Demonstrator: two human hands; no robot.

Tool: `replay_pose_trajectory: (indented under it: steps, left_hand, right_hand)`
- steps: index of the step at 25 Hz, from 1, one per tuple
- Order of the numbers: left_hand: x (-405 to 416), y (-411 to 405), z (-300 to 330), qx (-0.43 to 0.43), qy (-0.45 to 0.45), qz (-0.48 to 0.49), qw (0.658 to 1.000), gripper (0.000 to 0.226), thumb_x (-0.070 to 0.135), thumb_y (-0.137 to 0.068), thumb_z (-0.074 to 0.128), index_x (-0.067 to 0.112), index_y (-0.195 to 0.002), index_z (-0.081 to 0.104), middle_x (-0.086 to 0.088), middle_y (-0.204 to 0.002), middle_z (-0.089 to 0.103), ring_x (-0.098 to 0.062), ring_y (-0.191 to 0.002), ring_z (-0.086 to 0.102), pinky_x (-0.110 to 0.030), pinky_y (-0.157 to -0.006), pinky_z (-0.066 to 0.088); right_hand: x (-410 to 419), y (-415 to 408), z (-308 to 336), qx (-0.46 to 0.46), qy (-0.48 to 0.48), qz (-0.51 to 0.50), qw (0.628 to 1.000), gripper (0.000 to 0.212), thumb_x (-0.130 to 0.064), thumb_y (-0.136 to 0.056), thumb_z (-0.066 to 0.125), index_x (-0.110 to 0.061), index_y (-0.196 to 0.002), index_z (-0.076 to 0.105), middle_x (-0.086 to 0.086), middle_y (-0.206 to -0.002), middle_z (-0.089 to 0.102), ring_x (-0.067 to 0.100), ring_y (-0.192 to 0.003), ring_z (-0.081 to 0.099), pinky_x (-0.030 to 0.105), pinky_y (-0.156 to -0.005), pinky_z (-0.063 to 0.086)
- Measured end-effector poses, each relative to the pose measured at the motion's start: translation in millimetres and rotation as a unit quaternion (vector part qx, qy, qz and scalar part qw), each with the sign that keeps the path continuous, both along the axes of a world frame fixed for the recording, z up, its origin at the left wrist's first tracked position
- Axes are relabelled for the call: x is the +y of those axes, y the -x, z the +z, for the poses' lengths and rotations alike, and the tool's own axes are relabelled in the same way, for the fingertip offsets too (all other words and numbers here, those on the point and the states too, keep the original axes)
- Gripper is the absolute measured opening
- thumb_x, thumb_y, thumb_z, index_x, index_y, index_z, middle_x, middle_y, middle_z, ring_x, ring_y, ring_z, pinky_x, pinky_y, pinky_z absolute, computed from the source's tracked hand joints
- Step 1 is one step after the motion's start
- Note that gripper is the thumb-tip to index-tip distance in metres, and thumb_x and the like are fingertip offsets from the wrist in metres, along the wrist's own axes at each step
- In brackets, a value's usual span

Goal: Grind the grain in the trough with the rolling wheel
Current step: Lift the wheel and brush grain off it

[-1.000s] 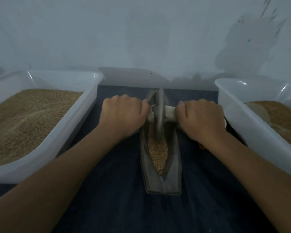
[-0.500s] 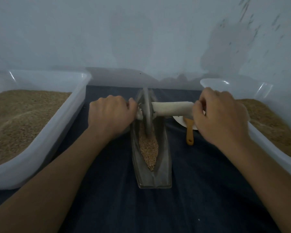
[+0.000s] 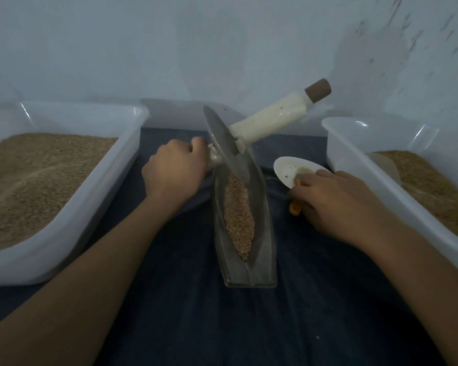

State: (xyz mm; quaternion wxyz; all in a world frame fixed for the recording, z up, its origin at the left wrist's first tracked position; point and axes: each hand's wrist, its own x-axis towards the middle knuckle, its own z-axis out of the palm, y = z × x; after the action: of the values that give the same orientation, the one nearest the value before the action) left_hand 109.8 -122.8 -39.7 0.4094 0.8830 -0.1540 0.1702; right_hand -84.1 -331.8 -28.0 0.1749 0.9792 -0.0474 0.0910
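Grain [image 3: 238,220] lies in the trough [image 3: 265,233] mid-table. Left hand [image 3: 173,173] alone clenches the tilted wheel's [image 3: 224,143] axle; right hand [image 3: 336,204] grasps an orange-handled scoop [image 3: 294,170]. One-handed, the wheel could tip sideways, spilling grain or toppling the trough.

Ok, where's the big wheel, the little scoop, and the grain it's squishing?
rolling wheel [image 3: 224,138]: head view, on the flat grey face of the tilted disc.
scoop [image 3: 288,169]: head view, on the white bowl.
grain [image 3: 238,217]: head view, middle of the heap in the trough.
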Motion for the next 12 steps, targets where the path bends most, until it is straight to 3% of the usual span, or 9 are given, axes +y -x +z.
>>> replay_pose_trajectory:
  steps: [4, 7, 10, 12]
  left_hand:
    - [-1.5, 6.1, -3.7, 0.034, 0.009, -0.002, 0.999, 0.056, 0.049, -0.1, 0.039, 0.011, -0.064, 0.056, -0.003, -0.064, 0.057, -0.02, -0.059, 0.051, -0.032, -0.056, 0.024]
    - [-0.7, 7.1, -3.8, 0.069, 0.036, -0.009, 0.997, 0.058, 0.053, -0.1, 0.036, 0.013, -0.063, 0.053, -0.003, -0.065, 0.058, -0.023, -0.063, 0.054, -0.034, -0.058, 0.028]
    - [2.5, 6.7, -1.6, 0.11, 0.102, -0.003, 0.989, 0.054, 0.057, -0.096, 0.034, 0.015, -0.067, 0.055, -0.004, -0.071, 0.06, -0.025, -0.068, 0.056, -0.036, -0.063, 0.034]
    - [4.3, 3.0, -1.5, 0.138, 0.137, 0.002, 0.981, 0.048, 0.055, -0.093, 0.034, 0.016, -0.074, 0.055, -0.005, -0.078, 0.06, -0.027, -0.073, 0.056, -0.039, -0.068, 0.038]
  right_hand:
    - [6.1, -9.1, 12.7, -0.1, -0.06, 0.033, 0.993, 0.029, -0.033, -0.099, 0.047, -0.024, -0.118, 0.067, -0.003, -0.107, 0.065, 0.022, -0.096, 0.059, 0.04, -0.076, 0.049]
    - [12.8, -20.4, 28.8, -0.198, -0.102, 0.049, 0.974, 0.011, -0.026, -0.098, 0.057, -0.018, -0.1, 0.064, -0.002, -0.093, 0.062, 0.023, -0.086, 0.059, 0.039, -0.07, 0.049]
    - [22.1, -29.7, 46.1, -0.344, -0.192, 0.073, 0.916, 0.011, -0.022, -0.097, 0.06, -0.013, -0.09, 0.059, -0.001, -0.076, 0.059, 0.019, -0.071, 0.058, 0.04, -0.066, 0.052]
    - [32.7, -35.1, 54.8, -0.436, -0.244, 0.105, 0.86, 0.012, -0.021, -0.096, 0.059, -0.01, -0.091, 0.062, -0.003, -0.071, 0.06, 0.014, -0.064, 0.058, 0.03, -0.062, 0.05]
